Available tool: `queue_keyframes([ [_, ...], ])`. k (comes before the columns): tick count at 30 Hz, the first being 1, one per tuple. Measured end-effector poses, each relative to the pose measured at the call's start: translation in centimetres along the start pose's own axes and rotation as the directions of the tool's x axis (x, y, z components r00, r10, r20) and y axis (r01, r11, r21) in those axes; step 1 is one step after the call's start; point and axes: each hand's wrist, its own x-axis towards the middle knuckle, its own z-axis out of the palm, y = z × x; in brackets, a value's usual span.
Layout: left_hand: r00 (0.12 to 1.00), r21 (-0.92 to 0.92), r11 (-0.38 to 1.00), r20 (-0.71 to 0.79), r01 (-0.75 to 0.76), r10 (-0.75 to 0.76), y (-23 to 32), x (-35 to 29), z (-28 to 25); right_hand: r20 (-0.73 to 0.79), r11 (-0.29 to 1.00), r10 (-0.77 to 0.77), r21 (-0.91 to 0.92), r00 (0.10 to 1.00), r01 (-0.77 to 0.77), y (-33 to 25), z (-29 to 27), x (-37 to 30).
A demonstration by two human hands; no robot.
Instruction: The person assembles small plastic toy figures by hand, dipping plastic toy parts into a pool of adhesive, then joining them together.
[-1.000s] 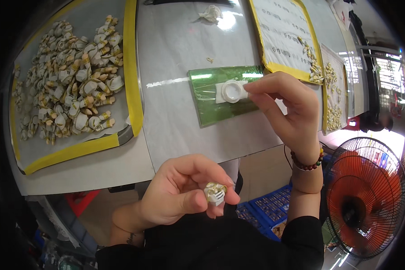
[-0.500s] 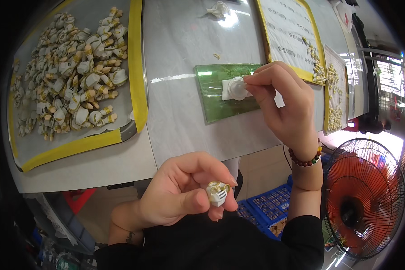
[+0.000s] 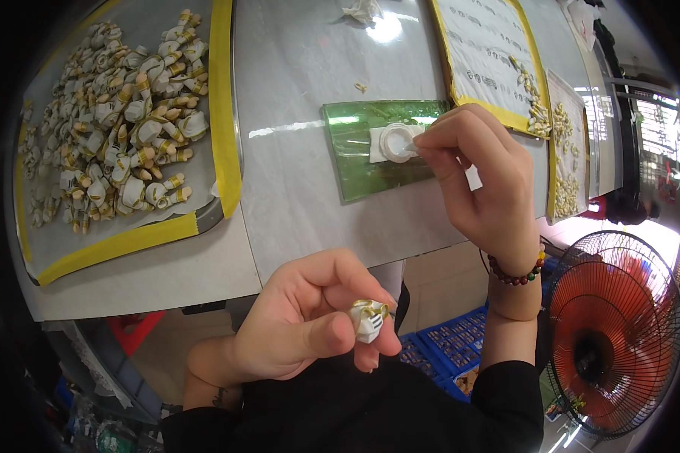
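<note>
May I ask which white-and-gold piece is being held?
The piece in the left hand; the heaped ones lie on the yellow-edged tray at left.

The view comes from the left of two wide fisheye cameras on the person's head, looking steeply down and forward over the bench (image 3: 295, 189). It sits close above the left hand (image 3: 298, 317) and right hand (image 3: 495, 174), with the black-clad torso (image 3: 385, 411) nearest. It reaches from a taped tray (image 3: 223, 113) at left to a fan (image 3: 608, 332) at right.
</note>
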Motion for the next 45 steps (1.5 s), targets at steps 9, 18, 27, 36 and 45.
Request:
queue_keyframes([
  [9,0.996,-0.082,0.997,0.092,0.008,0.0,-0.8,0.4,-0.7,-0.119,0.986,0.069,0.158,0.99,-0.05,-0.4,-0.1,-0.8],
  [18,0.984,-0.155,0.985,0.173,0.068,-0.041,-1.1,0.6,-0.8,-0.113,0.768,0.091,0.64,0.989,0.003,-4.7,0.2,-3.3],
  [27,0.984,-0.154,0.983,0.161,0.104,-0.079,-1.1,0.9,-0.5,-0.131,0.771,0.024,0.634,0.991,0.065,-4.5,0.6,-3.3],
  [36,0.983,-0.165,0.975,0.135,0.147,-0.125,-1.1,1.0,-0.4,-0.071,0.793,-0.042,0.605,0.997,0.076,-4.3,0.2,-3.0],
  [45,0.976,-0.127,0.978,0.165,0.167,-0.145,-1.2,1.0,-0.5,-0.103,0.792,0.009,0.607,0.995,0.056,-4.9,0.5,-3.8],
])
